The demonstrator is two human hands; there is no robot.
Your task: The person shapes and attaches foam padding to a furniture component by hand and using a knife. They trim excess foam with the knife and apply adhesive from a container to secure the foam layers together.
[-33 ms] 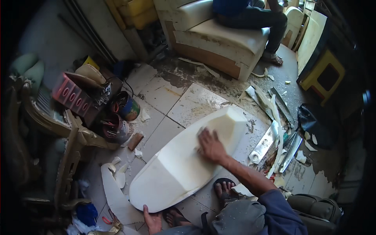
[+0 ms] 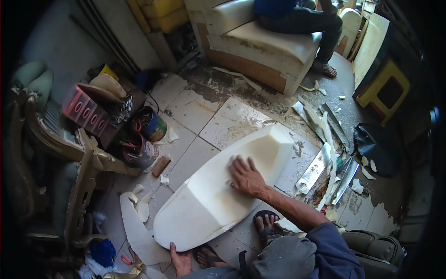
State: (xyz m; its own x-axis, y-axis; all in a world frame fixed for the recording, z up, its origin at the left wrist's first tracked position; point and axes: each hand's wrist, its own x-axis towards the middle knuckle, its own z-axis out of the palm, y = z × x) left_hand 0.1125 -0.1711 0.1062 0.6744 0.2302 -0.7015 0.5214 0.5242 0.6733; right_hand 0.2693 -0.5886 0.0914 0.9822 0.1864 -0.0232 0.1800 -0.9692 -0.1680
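A long pale foam piece (image 2: 204, 195) with a rounded near end and bevelled facets at the far end lies slantwise in front of me. My right hand (image 2: 246, 176) rests flat on its upper face, palm down and fingers spread, near a yellowed patch. At the rounded near end, my left hand (image 2: 181, 261) holds the edge, its thumb up against the foam; its other fingers are partly hidden. A flat foam offcut (image 2: 134, 228) lies on the tiles left of the piece.
Metal strips (image 2: 315, 168) and foam scraps litter the floor at right. Tool-filled tins (image 2: 151, 124), a red organizer (image 2: 86, 111), a brown block (image 2: 161, 166) and a carved wooden frame (image 2: 81, 195) stand at left. Another person sits on a foam-covered sofa (image 2: 269, 42) at the back.
My right hand has shifted slightly to the left on the foam and shows sharper now. My left hand and the foam piece stay where they were.
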